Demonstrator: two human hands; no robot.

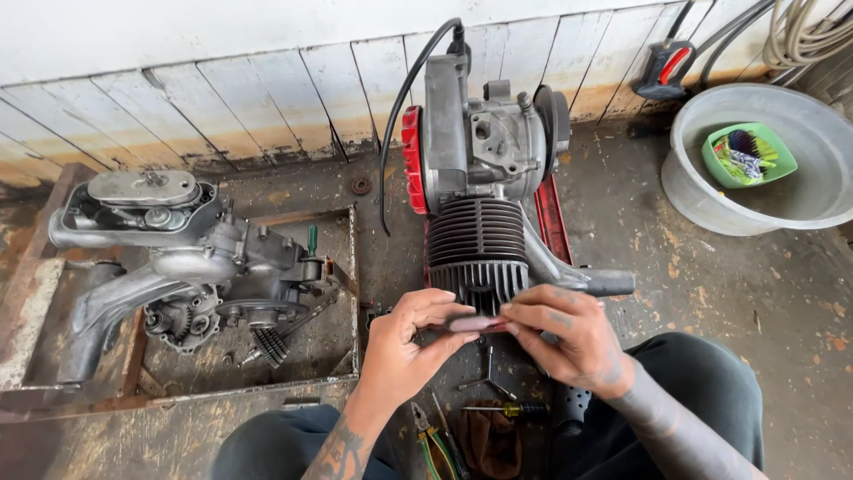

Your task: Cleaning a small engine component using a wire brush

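Up and to the right of both hands, a grey basin [711, 191] holds a green bowl [751, 153] of small colourful bits. Left of the hands, a rusty metal tray [352, 267] carries a dismantled engine casing [191, 258]. Bare floor lies open to the right. The left hand [409, 342] and right hand [569, 333] meet, fingertips pinched together on a small flat reddish part [475, 324], just below the finned engine cylinder [475, 244].

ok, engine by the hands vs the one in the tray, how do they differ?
The upright engine stands on end with a red fan cover and black finned cylinder; the tray engine lies flat in the rusty tray, bare grey, gears exposed. Left hand and right hand work at the upright one. Both are grimy metal.
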